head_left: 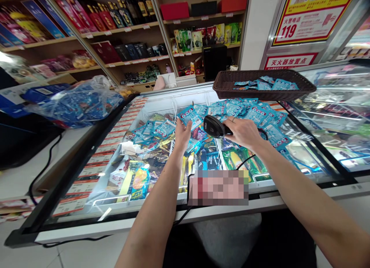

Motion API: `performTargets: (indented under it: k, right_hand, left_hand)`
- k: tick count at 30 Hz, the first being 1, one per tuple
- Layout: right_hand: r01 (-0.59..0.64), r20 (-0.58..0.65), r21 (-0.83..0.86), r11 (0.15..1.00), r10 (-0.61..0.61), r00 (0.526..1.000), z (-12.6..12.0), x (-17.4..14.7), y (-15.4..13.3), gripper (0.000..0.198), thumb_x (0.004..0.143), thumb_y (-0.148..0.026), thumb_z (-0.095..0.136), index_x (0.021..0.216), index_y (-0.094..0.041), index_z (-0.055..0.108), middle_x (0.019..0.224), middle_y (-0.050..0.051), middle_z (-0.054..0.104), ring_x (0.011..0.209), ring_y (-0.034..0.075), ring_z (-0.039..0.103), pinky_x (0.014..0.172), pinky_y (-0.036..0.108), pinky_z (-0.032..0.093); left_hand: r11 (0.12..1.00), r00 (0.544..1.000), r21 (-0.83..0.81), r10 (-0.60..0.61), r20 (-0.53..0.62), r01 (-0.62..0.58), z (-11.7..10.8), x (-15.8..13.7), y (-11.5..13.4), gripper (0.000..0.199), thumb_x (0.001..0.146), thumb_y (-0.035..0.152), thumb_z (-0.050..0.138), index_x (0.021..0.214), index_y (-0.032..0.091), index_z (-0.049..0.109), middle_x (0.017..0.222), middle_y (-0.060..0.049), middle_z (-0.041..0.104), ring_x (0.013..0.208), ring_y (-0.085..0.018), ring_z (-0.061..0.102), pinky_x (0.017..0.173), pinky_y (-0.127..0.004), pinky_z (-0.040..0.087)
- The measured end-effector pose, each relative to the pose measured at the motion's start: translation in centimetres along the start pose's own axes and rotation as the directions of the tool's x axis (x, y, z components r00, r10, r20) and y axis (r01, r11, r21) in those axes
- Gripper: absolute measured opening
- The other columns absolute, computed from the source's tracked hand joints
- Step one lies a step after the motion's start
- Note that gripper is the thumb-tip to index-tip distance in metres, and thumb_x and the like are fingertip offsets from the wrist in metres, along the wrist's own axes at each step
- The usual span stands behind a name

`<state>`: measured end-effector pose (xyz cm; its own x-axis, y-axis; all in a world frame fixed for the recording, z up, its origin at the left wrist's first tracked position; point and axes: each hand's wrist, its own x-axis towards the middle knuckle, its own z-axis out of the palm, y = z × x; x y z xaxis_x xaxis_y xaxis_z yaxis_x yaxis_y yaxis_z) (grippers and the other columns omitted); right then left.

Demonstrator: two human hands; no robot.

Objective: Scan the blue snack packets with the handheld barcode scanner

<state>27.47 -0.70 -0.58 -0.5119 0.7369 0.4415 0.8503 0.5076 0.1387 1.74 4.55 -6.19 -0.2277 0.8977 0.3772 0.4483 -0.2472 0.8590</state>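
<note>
White-rimmed and glass-topped, the freezer (115,226) fills most of the view, with colourful wrapped goods visible inside it. Behind it stand wooden shelves (128,28) of bottles, boxes and bagged items. To the left, a clear plastic bag (83,102) full of blue packages lies beside the freezer. At the far edge, a brown woven basket (260,94) holds several blue sachets. More loose sachets (257,114) spread over the glass in front of the basket, overlapping one another. The right hand (244,131) wraps its fingers around the handle of a black scanner (214,126), whose head points left. The left hand (183,135) has its thumb and fingers closed on the lower edge of one blue packet (189,114), held tilted above the glass, just beside the scanner's head.
</note>
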Motion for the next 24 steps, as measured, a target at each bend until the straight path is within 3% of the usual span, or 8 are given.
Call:
performTargets:
  k: [9, 21, 24]
  right_hand:
    - [0.007, 0.004, 0.01, 1.0, -0.007, 1.0, 0.11, 0.06, 0.03, 0.029, 0.088, -0.04, 0.053, 0.106, -0.018, 0.058, 0.106, 0.008, 0.064, 0.083, 0.019, 0.06, 0.06, 0.029, 0.029]
    - [0.002, 0.003, 0.025, 1.0, -0.002, 1.0, 0.19, 0.07, 0.09, 0.03, 0.088, -0.04, 0.051, 0.107, -0.018, 0.058, 0.104, 0.007, 0.065, 0.082, 0.019, 0.06, 0.06, 0.029, 0.028]
    - [-0.007, -0.003, 0.021, 1.0, 0.007, 1.0, 0.19, 0.01, 0.17, 0.031, 0.089, -0.041, 0.05, 0.108, -0.019, 0.058, 0.103, 0.006, 0.065, 0.079, 0.018, 0.059, 0.059, 0.029, 0.027]
  left_hand:
    - [0.999, 0.999, -0.019, -0.028, -0.033, 0.028, 0.18, -0.03, 0.6, 0.046, 0.083, 0.054, 0.057, 0.115, 0.022, 0.05, 0.096, -0.005, 0.06, 0.096, -0.021, 0.058, 0.081, -0.035, 0.048]
    - [1.0, 0.999, 0.003, -0.01, -0.031, 0.01, 0.16, -0.05, 0.62, 0.041, 0.084, 0.053, 0.054, 0.111, 0.022, 0.049, 0.093, -0.004, 0.059, 0.088, -0.018, 0.059, 0.077, -0.032, 0.047]
    - [0.998, 0.997, 0.06, 0.005, -0.077, -0.001, -0.49, 0.19, 0.87, 0.033, 0.086, 0.047, 0.052, 0.106, 0.021, 0.05, 0.09, -0.004, 0.059, 0.083, -0.018, 0.058, 0.075, -0.032, 0.046]
